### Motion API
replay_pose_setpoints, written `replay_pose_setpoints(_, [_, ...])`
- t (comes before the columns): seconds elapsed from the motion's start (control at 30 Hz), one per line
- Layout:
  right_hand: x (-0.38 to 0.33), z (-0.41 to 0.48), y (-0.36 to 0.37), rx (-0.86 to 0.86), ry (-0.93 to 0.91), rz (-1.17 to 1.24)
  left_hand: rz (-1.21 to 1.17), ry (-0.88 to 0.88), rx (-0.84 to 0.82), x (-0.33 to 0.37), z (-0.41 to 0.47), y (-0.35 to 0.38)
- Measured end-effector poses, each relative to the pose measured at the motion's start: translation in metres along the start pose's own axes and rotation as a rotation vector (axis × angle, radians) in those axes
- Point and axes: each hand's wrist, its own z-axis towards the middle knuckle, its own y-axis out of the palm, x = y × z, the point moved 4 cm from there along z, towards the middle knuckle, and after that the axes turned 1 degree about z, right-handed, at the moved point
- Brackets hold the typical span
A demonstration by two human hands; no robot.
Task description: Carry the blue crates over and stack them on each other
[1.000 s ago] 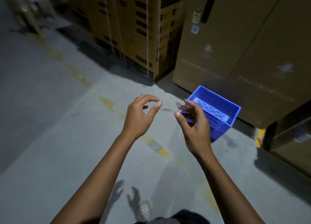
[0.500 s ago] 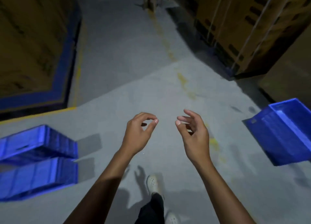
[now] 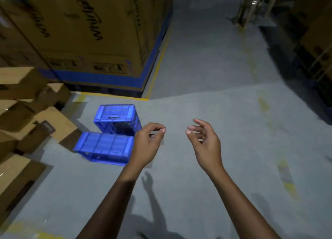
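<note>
Two blue crates lie on the grey floor left of centre, side by side and touching. The farther blue crate [image 3: 116, 119] stands taller; the nearer blue crate [image 3: 105, 148] lies lower in front of it. My left hand [image 3: 148, 145] hovers just right of the nearer crate, fingers loosely curled, holding nothing. My right hand [image 3: 204, 143] is raised further right over bare floor, fingers relaxed and spread, also holding nothing. Neither hand touches a crate.
Large cardboard boxes [image 3: 86, 34] on a blue pallet base rise behind the crates. Smaller brown cartons [image 3: 27, 116] are piled at the left edge. An aisle with yellow floor lines [image 3: 158, 64] runs ahead; dark racking [image 3: 312, 50] lines the right side.
The view has swung left: the single open crate on the right has left the frame and the two crates have come towards the centre. Both hands keep the same raised, unladen pose.
</note>
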Motion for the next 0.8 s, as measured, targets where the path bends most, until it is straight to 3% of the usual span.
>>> replay_pose_setpoints(0.3, [-0.008,-0.026,0.238,-0.24,-0.024,-0.026,0.072,-0.182,0.233,-0.128,-0.009,-0.231])
replay_pose_setpoints(0.53, [0.013,-0.01,0.343,-0.336,-0.033,-0.122,0.319,-0.294,0.128,-0.227,-0.001,-0.305])
replay_pose_setpoints(0.8, [0.054,0.042,0.442,-0.246,-0.008,-0.118,0.575,-0.245,-0.031,-0.291,0.036,-0.37])
